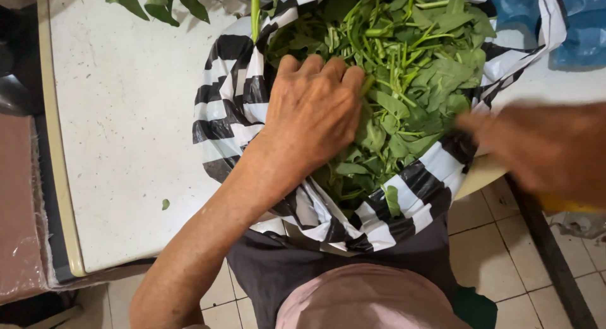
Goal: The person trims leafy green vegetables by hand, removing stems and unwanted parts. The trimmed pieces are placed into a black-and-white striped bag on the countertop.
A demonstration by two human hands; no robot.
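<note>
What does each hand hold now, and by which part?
The left hand rests curled in the leafy greens; its hold is hidden. The blurred right hand touches the striped bag rim; cannot tell.

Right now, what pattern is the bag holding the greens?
Black and white stripes on the bag, clearest in the head view.

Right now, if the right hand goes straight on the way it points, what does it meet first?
The right hand, blurred, points left toward the open black-and-white striped plastic bag. It would probably meet the bag's near rim, then the leafy green vegetables inside; depth is unclear.
</note>
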